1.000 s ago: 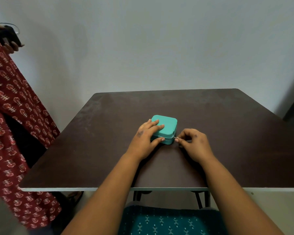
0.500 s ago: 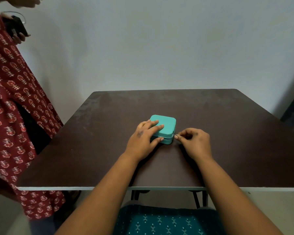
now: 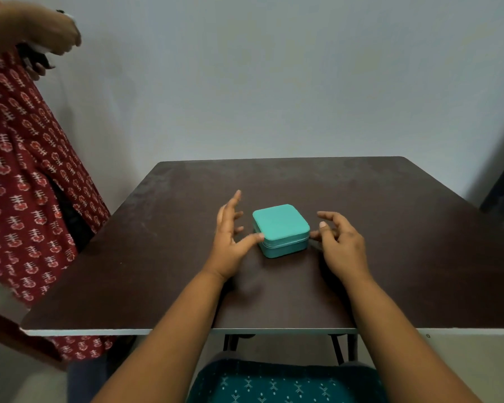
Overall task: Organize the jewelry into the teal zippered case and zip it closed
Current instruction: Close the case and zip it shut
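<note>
Both hands have let go: left hand (image 3: 230, 238) spread left of the case (image 3: 280, 229), right hand (image 3: 339, 241) loosely open on its right. Case looks zipped; task seems finished.

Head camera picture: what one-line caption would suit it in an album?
Left hand and right hand open beside the closed teal case on a dark table.

We sit at a dark brown table (image 3: 390, 216) with a pale front edge — behind it a plain grey-white wall (image 3: 274, 82), dimly and evenly lit.
</note>
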